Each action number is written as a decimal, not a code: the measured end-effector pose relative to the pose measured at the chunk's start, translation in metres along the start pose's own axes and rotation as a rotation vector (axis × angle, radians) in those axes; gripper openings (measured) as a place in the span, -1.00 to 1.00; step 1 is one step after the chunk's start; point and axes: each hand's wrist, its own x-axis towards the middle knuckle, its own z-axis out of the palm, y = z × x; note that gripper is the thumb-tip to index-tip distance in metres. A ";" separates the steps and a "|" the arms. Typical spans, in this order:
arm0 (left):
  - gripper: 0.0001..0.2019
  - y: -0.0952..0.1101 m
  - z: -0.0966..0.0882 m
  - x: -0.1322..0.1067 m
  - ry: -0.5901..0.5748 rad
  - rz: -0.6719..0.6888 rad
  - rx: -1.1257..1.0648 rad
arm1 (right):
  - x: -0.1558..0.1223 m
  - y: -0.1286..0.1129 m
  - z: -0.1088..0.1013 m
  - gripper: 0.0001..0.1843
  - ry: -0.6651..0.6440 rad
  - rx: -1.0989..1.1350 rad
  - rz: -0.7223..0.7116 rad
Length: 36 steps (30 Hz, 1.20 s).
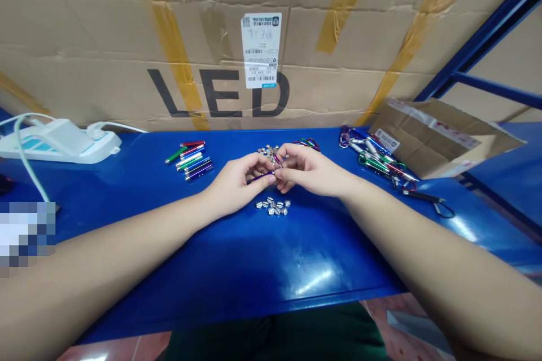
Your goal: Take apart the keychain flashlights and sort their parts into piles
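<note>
My left hand (243, 183) is closed around a slim purple metal tube (259, 177), which looks like a small flashlight body. At the tube's right end, the fingers of my right hand (302, 169) are pinched together; a small purplish-red piece (278, 160) shows between them, but its kind is unclear. Just below my hands lies a cluster of small silver metal caps (274, 206). Behind my fingers, small round silver pieces (266, 150) are spread on the table, partly hidden. A few coloured carabiner clips (312, 143) show beyond my right hand.
Coloured metal tubes (193, 161) lie on the left of the blue table (237, 271). At right are finished-looking keychain flashlights with carabiners (376, 155), a black one (421, 196) and an open cardboard box (427, 135). A white power strip (80, 144) sits far left; a large carton (105, 28) stands behind.
</note>
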 end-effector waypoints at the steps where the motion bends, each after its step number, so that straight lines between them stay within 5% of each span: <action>1: -0.82 -0.002 -0.001 0.000 0.009 -0.021 0.002 | 0.001 0.002 -0.001 -0.70 0.015 -0.025 -0.029; 12: -0.65 -0.002 -0.012 0.001 0.029 0.102 0.425 | 0.003 0.012 -0.016 -0.74 0.114 -0.057 -0.131; 20: -0.70 -0.003 -0.008 0.001 0.038 -0.037 0.242 | 0.006 0.021 -0.018 -0.71 0.147 -0.210 -0.189; 29: -0.68 -0.007 -0.008 0.000 0.061 0.038 0.220 | 0.007 0.020 -0.011 -0.89 0.248 -0.625 -0.362; 36: -0.67 -0.009 -0.007 0.001 0.065 0.035 0.208 | 0.010 0.020 -0.002 -0.75 0.231 -0.312 -0.217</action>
